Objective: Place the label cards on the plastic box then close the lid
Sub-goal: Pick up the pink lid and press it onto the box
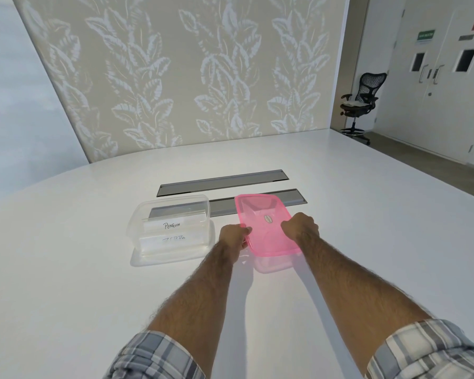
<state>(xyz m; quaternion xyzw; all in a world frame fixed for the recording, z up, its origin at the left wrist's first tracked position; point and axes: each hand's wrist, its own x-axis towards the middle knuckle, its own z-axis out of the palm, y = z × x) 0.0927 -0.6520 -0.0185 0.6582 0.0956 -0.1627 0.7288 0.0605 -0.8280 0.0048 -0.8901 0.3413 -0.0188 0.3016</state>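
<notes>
A clear plastic box [137, 222] stands uncovered on the white table, left of centre. Inside it lie white label cards [170, 227]; one reads "PENGUIN" and another below it shows through the box's front wall. To the right of the box a translucent pink lid [260, 212] is tilted, its near edge lifted off the table. My left hand [231, 235] grips the lid's left edge. My right hand [301, 224] grips its right side, fingers curled over the top.
Two long grey cable slots [222, 181] are set in the white table [340, 214] behind the box and lid. A leaf-patterned wall stands at the table's far edge. A black office chair [360, 101] and white doors are at the far right.
</notes>
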